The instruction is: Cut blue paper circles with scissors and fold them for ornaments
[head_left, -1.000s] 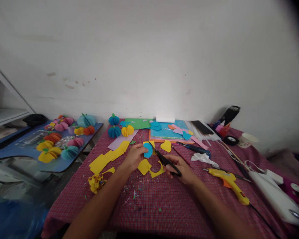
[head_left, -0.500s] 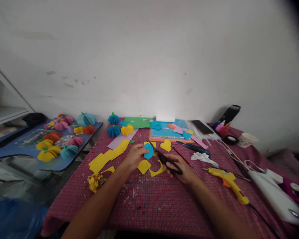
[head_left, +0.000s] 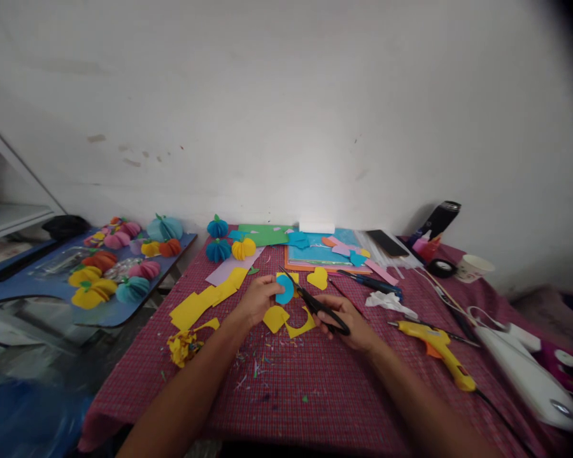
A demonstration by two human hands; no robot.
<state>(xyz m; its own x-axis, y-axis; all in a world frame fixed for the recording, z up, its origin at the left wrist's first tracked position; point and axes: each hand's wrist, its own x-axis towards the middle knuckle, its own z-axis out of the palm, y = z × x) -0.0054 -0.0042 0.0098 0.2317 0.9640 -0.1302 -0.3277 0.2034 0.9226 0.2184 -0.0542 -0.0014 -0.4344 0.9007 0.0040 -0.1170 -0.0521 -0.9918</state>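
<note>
My left hand (head_left: 261,299) pinches a round blue paper disc (head_left: 284,289) by its left edge, with a yellow piece partly hidden behind it. Black-handled scissors (head_left: 318,306) are gripped in my right hand (head_left: 346,321), their blades pointing up and left beside the disc's right edge. Whether the blades touch the paper I cannot tell. Below the disc lie a rounded yellow paper piece (head_left: 275,319) and a yellow offcut with a curved notch (head_left: 302,326). Just right of the blades rests a yellow heart-like cutout (head_left: 318,278).
Yellow sheets (head_left: 205,302) and crumpled yellow scraps (head_left: 184,348) lie to the left. Paper pumpkins (head_left: 218,250) stand at the back, more on the blue table (head_left: 119,318). At right are a yellow glue gun (head_left: 437,350), a cutter knife (head_left: 375,284), a phone (head_left: 386,243) and a power strip (head_left: 530,375).
The scissors' handles look closer together than before. The disc and both hands have hardly moved.
</note>
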